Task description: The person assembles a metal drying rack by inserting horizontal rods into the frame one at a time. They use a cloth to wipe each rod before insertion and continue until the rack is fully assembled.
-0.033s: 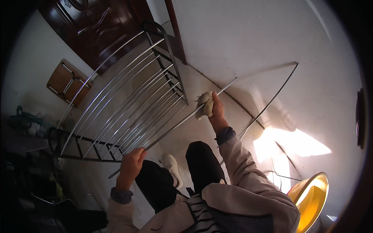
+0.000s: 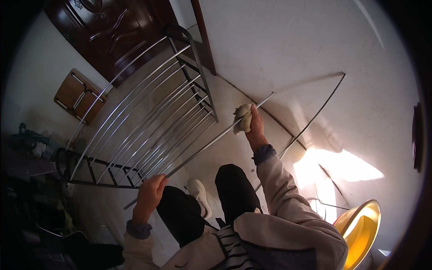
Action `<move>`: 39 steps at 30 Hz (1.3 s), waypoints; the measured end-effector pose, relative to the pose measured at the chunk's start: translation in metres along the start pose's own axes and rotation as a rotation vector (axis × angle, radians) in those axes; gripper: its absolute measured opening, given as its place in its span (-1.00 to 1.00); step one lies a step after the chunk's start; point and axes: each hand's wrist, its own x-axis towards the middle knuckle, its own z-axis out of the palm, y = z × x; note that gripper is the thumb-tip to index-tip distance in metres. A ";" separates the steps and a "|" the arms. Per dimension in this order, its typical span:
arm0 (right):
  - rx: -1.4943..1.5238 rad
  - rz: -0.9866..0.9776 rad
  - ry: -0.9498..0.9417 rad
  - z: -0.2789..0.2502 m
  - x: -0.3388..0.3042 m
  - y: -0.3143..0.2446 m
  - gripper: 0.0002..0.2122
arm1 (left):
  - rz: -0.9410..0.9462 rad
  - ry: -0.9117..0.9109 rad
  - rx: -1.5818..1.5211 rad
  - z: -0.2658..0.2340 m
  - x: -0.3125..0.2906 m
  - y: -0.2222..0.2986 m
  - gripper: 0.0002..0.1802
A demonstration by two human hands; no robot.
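A long thin metal rod [image 2: 204,147] slants across in front of me, from beside my left knee up to the right. My left hand [image 2: 151,193] is closed around its lower part, with a short end sticking out below. Near the far end, my right hand [image 2: 255,126] grips a pale, crumpled cloth [image 2: 242,119] wrapped against the rod. The rod's tip projects past the cloth. Just left of the rod stands a rack [image 2: 198,58] with dark end frames and several shiny metal bars.
A reddish-brown door [image 2: 121,33] is at the far left, with a folded wooden stool [image 2: 81,95] by the wall. A bent dark rod [image 2: 320,109] leans at the right wall. A yellow basin [image 2: 363,231] sits at lower right. Dark clutter fills the lower left.
My right hand and the cloth have shifted slightly to the right, towards the rod's far end. The rod and my left hand have moved a little to the left.
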 end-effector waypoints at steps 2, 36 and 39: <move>-0.064 -0.023 0.091 -0.015 0.020 -0.008 -0.61 | -0.053 -0.040 -0.050 -0.008 -0.012 -0.001 -0.78; -0.027 0.048 0.177 -0.066 0.068 0.018 -0.62 | -0.030 0.006 0.204 -0.030 -0.019 -0.001 -0.87; -0.187 0.090 0.307 -0.077 0.078 0.012 -0.60 | -0.039 -0.025 0.188 -0.037 -0.030 0.002 -0.86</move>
